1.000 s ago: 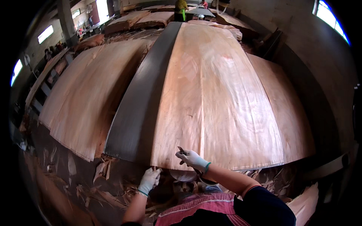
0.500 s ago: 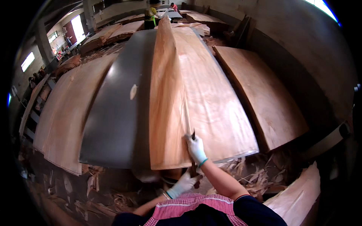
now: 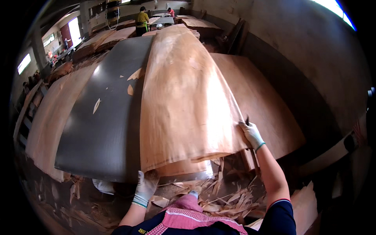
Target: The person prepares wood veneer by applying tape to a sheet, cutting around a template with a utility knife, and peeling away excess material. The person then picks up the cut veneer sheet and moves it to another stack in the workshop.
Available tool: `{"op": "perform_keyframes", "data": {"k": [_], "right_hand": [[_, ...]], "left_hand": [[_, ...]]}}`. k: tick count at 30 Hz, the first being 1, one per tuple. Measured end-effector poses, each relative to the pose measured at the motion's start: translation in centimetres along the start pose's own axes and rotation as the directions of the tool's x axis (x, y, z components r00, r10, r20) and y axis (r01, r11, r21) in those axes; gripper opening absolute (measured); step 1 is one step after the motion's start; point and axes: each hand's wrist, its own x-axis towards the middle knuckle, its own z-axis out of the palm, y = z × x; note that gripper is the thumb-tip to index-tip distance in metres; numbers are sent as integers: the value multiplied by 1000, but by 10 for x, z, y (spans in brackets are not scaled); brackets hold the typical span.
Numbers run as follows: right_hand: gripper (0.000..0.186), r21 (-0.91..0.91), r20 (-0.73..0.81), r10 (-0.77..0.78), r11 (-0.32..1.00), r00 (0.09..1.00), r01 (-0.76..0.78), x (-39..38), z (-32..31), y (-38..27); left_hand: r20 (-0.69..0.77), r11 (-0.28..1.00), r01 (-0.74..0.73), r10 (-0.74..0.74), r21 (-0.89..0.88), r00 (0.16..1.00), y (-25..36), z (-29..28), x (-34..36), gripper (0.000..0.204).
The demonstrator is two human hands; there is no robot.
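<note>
My right hand (image 3: 251, 134), in a white glove, is closed on the right edge of a large pale veneer sheet (image 3: 182, 98), with a dark narrow tool, perhaps a blade, poking up from the fingers. The sheet is lifted and arched, its near edge curving over another veneer layer beneath. My gloved left hand (image 3: 145, 188) is at the sheet's near left corner, thumb up; its fingers are blurred, so I cannot tell whether they grip it. A dark grey metal board (image 3: 94, 133) lies left of the sheet, with small wood scraps (image 3: 96, 105) on it.
Veneer stacks stand at left (image 3: 51, 129), right (image 3: 266, 109) and behind (image 3: 199, 23). Veneer offcuts (image 3: 231, 203) litter the floor by me. A concrete wall (image 3: 301, 47) runs along the right. Two people (image 3: 141, 21) (image 3: 171, 12) stand at far tables.
The veneer sheet has been lifted and folded over into an arch. My right hand has moved right and up with it; my left hand has moved to its near left corner.
</note>
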Motion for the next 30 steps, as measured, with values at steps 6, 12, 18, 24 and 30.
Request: {"op": "perform_keyframes", "data": {"k": [6,12,18,24,30], "right_hand": [[22,-4,-42,15,1000,999,-15,61,-149,50],[24,-91,-52,19,996,998,-23,116,-274,118],[18,-206,-133,-16,978,991,-12,170,-434,189],[27,-265,-82,-50,964,995,27,249,-574,237],[30,-374,-111,-76,927,991,29,306,-745,298]], "left_hand": [[-335,961,-253,203,-113,920,-58,86,58,72],[-555,973,-227,207,33,806,-130,98,129,62],[-409,907,-420,376,-21,831,-239,167,154,67],[-537,827,-532,538,185,650,-308,153,193,45],[-652,865,-490,435,109,621,-471,227,248,39]]}}
